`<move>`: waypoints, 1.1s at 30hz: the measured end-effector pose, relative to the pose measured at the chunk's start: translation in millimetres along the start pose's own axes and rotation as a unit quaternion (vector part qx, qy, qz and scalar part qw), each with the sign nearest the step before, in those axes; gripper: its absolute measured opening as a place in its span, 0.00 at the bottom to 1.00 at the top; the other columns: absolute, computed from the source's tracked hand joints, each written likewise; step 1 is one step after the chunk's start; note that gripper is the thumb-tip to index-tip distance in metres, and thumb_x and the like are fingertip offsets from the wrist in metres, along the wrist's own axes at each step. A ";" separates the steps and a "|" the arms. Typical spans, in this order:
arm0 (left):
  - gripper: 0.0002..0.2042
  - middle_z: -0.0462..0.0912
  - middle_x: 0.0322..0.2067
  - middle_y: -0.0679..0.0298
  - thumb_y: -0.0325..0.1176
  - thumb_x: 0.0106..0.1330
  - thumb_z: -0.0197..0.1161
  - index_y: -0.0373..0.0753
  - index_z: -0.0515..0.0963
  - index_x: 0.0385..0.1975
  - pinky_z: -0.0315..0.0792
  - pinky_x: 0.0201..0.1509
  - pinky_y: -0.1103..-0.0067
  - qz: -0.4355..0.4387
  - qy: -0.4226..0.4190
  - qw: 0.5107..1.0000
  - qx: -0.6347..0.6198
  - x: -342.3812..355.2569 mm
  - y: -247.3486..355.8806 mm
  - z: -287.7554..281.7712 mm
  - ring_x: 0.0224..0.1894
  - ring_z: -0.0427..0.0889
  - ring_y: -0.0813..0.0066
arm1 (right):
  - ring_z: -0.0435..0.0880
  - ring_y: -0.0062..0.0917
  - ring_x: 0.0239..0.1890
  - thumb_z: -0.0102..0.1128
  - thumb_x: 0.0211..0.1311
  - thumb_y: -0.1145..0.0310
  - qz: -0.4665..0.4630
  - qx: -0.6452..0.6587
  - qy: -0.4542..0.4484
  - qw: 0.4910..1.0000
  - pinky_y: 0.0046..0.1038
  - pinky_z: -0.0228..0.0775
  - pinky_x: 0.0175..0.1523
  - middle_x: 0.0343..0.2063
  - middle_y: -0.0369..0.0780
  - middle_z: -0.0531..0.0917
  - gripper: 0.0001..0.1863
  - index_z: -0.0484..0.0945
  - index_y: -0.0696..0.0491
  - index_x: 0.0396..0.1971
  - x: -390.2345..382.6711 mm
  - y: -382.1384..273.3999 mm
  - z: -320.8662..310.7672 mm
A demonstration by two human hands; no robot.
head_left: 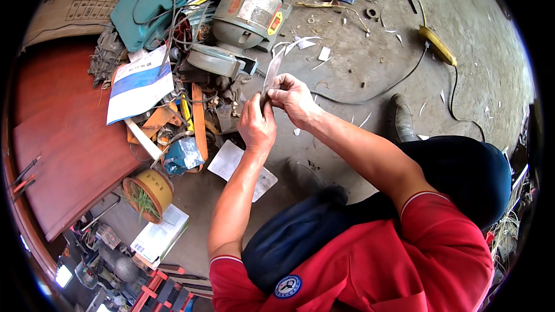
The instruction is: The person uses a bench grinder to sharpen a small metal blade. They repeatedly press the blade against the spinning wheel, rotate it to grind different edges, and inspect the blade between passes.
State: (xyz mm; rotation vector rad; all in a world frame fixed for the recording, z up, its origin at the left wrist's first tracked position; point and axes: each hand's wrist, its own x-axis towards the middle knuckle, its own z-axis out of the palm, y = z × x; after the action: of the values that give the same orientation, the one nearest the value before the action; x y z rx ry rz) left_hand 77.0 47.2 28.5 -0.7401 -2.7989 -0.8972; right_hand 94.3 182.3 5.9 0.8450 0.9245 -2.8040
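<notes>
Grey, littered floor (341,81) here, a paper sheet (223,162) near left, partly hidden behind the left forearm (236,202). Mid-scene, left hand (257,126) and right hand (296,103) pinch a thin strip (273,73), its lower end covered. Farther, a grinder (250,11); far-left cardboard (63,3) runs out of view.

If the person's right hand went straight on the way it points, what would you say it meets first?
Past the thin flat strip it holds, the right hand would probably meet the grey bench grinder at its round wheel cover, though it might pass above; depth is unclear.
</notes>
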 end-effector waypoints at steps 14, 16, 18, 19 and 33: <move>0.10 0.77 0.29 0.56 0.21 0.61 0.68 0.34 0.78 0.41 0.72 0.29 0.65 0.128 0.009 0.992 0.017 20.5 22.8 -0.4 0.27 0.79 0.55 | 0.84 0.27 0.47 0.61 0.67 0.80 0.016 0.053 -0.063 0.996 0.33 0.80 0.56 0.43 0.41 0.83 0.08 0.76 0.56 0.43 -7.7 -29.1 -22.1; 0.10 0.76 0.29 0.56 0.21 0.61 0.68 0.34 0.78 0.41 0.72 0.29 0.65 0.128 0.012 0.992 0.016 21.6 24.0 -1.4 0.27 0.78 0.54 | 0.84 0.27 0.47 0.61 0.67 0.80 0.015 0.052 -0.065 0.996 0.33 0.80 0.57 0.43 0.41 0.83 0.08 0.76 0.56 0.43 -7.9 -30.1 -21.1; 0.09 0.76 0.28 0.56 0.22 0.62 0.68 0.34 0.78 0.41 0.72 0.30 0.64 0.119 0.013 0.993 0.011 21.5 25.0 -1.8 0.28 0.78 0.53 | 0.84 0.27 0.46 0.61 0.66 0.80 0.014 0.050 -0.061 0.997 0.33 0.80 0.57 0.43 0.41 0.83 0.08 0.76 0.56 0.43 -8.1 -30.0 -19.7; 0.09 0.77 0.29 0.56 0.22 0.63 0.67 0.34 0.78 0.41 0.72 0.31 0.64 0.101 0.010 0.995 -0.007 20.6 24.7 -1.0 0.28 0.79 0.54 | 0.85 0.26 0.45 0.62 0.66 0.79 0.015 0.047 -0.054 0.997 0.32 0.80 0.55 0.42 0.40 0.84 0.08 0.76 0.56 0.43 -7.6 -28.8 -19.4; 0.13 0.84 0.30 0.58 0.33 0.70 0.66 0.33 0.78 0.48 0.74 0.38 0.70 -0.176 -0.082 0.972 -0.131 -4.5 -1.6 -3.2 0.31 0.82 0.67 | 0.79 0.20 0.31 0.68 0.56 0.77 0.003 -0.122 0.086 0.989 0.26 0.74 0.36 0.29 0.35 0.80 0.09 0.75 0.55 0.32 4.4 5.8 5.4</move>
State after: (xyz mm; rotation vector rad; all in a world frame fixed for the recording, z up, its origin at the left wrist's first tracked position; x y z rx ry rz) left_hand 80.0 42.4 29.1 -0.3570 -3.0515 -1.3433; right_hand 89.4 175.0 4.2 1.0597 1.2562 -2.5714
